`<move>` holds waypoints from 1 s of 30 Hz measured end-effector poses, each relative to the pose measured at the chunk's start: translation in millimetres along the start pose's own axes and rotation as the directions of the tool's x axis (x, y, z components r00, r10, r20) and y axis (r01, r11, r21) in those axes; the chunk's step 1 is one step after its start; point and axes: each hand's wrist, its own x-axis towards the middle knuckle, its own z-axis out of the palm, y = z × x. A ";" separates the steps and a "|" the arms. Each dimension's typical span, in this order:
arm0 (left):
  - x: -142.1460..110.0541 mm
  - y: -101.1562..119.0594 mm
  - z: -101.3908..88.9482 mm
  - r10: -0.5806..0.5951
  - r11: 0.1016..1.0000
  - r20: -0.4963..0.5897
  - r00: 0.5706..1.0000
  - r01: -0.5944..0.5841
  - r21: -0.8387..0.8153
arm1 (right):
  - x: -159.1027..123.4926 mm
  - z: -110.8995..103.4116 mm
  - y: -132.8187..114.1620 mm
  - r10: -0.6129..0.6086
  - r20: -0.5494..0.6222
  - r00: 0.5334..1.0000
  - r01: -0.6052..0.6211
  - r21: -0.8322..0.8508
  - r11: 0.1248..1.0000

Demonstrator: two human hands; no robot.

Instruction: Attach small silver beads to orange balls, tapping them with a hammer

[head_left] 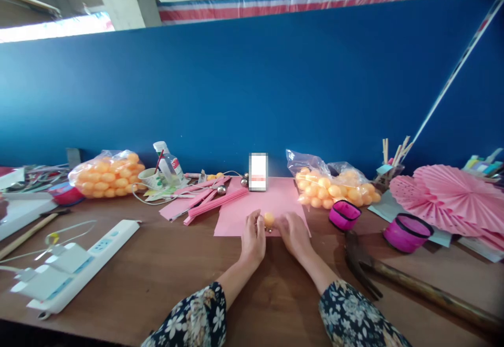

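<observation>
A small orange plastic ball (269,219) is between my two hands, over the near edge of a pink paper sheet (275,200). Just below the ball are small shiny bits (269,230), too small to make out. My left hand (253,238) is curled at the ball's left side, thumb and fingers against it. From the right, my right hand (294,235) reaches in with bent fingers pressed together close to the ball; whatever is at its fingertips is hidden. Folded pink paper strips (216,205) and silvery metal balls (221,190) lie left of the sheet.
Bags of orange balls (108,176) (331,189) stand on both sides. A hammer (413,281) and magenta bands (407,231) lie right, with pink paper fans (460,200) behind. Left are a power strip (88,263), bottle (169,163) and another hammer (29,235). A blue partition (244,84) rises behind.
</observation>
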 end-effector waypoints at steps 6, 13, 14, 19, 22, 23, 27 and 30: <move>0.0 -3.0 1.0 0.016 0.996 0.006 1.000 -0.015 -0.086 | 1.1 0.2 1.3 -0.021 0.027 0.999 0.021 0.022 1.000; 1.9 -4.3 -1.0 -0.066 0.911 0.070 0.995 0.089 -0.403 | 2.6 1.2 3.6 -0.026 0.111 0.993 0.032 -0.049 0.998; 2.4 -4.8 -1.2 -0.081 0.893 0.067 0.994 0.102 -0.438 | 2.6 1.4 3.6 -0.017 0.111 0.994 0.024 -0.059 0.998; 3.5 -7.7 -1.3 -0.120 0.870 0.056 0.991 0.132 -0.474 | 2.0 3.7 5.1 0.033 0.076 0.997 -0.028 -0.074 0.997; 3.3 -7.8 -1.2 -0.143 0.869 0.061 0.988 0.155 -0.469 | 1.8 4.8 6.2 0.050 0.075 0.996 -0.045 -0.068 0.997; 3.4 -7.4 -1.3 -0.148 0.870 0.061 0.987 0.160 -0.466 | 1.8 5.0 6.4 0.055 0.075 0.996 -0.050 -0.066 0.997; 3.3 -3.9 -1.9 -0.150 0.876 0.054 0.987 0.159 -0.456 | 1.6 4.9 6.4 0.055 0.066 0.996 -0.051 -0.051 0.997; 2.8 -1.2 -2.6 -0.150 0.882 0.052 0.987 0.158 -0.444 | 1.7 4.1 6.0 0.056 0.072 0.996 -0.053 -0.043 0.998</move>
